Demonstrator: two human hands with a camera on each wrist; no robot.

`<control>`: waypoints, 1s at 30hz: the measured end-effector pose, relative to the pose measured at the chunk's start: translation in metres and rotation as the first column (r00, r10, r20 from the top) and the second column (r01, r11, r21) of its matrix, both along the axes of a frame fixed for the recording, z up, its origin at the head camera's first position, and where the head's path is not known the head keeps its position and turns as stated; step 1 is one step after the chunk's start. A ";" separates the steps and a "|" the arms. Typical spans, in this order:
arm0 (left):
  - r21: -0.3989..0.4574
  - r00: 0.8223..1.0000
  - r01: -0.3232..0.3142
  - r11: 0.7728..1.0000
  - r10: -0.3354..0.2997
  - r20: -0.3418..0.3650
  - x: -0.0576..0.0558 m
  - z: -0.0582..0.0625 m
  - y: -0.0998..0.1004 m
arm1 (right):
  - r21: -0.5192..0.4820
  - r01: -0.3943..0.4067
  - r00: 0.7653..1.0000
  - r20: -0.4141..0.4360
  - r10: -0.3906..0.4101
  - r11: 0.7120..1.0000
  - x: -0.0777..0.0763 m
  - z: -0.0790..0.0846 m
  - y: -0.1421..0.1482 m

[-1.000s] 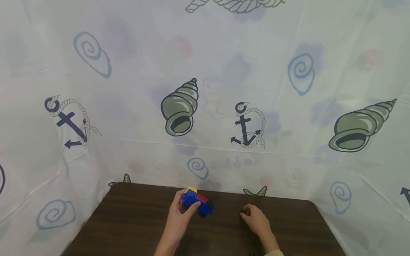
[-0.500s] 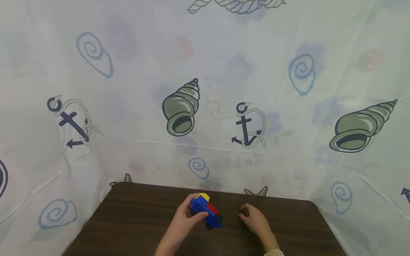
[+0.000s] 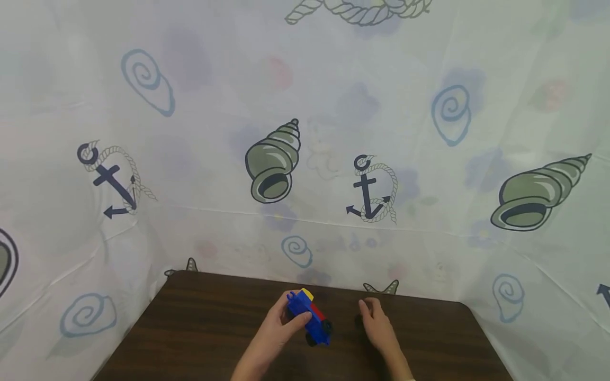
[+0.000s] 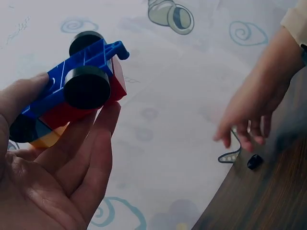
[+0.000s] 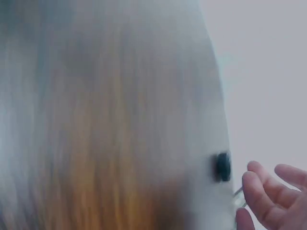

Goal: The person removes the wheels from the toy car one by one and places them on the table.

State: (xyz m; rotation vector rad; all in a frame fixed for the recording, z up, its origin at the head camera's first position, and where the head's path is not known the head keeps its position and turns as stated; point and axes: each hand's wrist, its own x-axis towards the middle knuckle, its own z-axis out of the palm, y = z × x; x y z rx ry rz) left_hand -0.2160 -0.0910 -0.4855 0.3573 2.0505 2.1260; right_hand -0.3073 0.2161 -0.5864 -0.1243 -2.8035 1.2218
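Observation:
A small toy car [image 3: 301,304] with a blue base, red and yellow parts and black wheels is held up by my left hand [image 3: 278,328]. In the left wrist view, the thumb presses the car's blue underside [image 4: 79,62], and the fingers support its red side. A blue hook sticks out from one end. To the right, my right hand [image 3: 378,324] is raised over the table, its fingers extended and holding nothing. Just beside those fingers, a small round black piece [image 5: 223,166] sits on the tabletop, apart from the hand; the left wrist view also shows this black piece [image 4: 255,162].
The dark wood-grain table [image 3: 205,317] has rounded far corners. Behind and at both sides hangs a pale cloth [image 3: 205,159] printed with shells, anchors and starfish. The tabletop is blurred in the right wrist view.
My right hand has let go of the black piece and lifted off it. The left hand has shifted right with the toy car and turned it somewhat.

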 end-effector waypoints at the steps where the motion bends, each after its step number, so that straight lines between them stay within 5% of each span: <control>1: -0.010 1.000 -0.004 1.000 0.004 0.002 0.000 0.000 0.000 | -0.037 0.005 1.000 -0.017 -0.006 0.999 0.001 0.003 -0.003; 13: -0.028 0.998 -0.066 0.997 0.066 -0.001 -0.002 -0.009 0.002 | -0.306 -0.192 0.973 -0.182 0.141 0.933 0.035 0.054 -0.054; 19: -0.050 0.994 -0.109 0.993 0.107 -0.023 -0.005 -0.013 0.004 | -0.249 -0.275 0.938 -0.283 0.202 0.929 0.058 0.080 -0.076; 22: -0.056 0.991 -0.128 0.990 0.126 -0.046 -0.007 -0.014 0.005 | -0.082 -0.323 0.873 -0.412 0.263 0.943 0.069 0.087 -0.085; 27: -0.055 0.987 -0.144 0.988 0.139 -0.085 -0.009 -0.015 0.005 | 0.250 -0.258 0.706 -0.611 0.359 0.933 0.081 0.088 -0.098; 30: -0.058 0.986 -0.136 0.989 0.129 -0.105 -0.009 -0.016 0.006 | 0.345 -0.195 0.662 -0.645 0.383 0.918 0.085 0.087 -0.103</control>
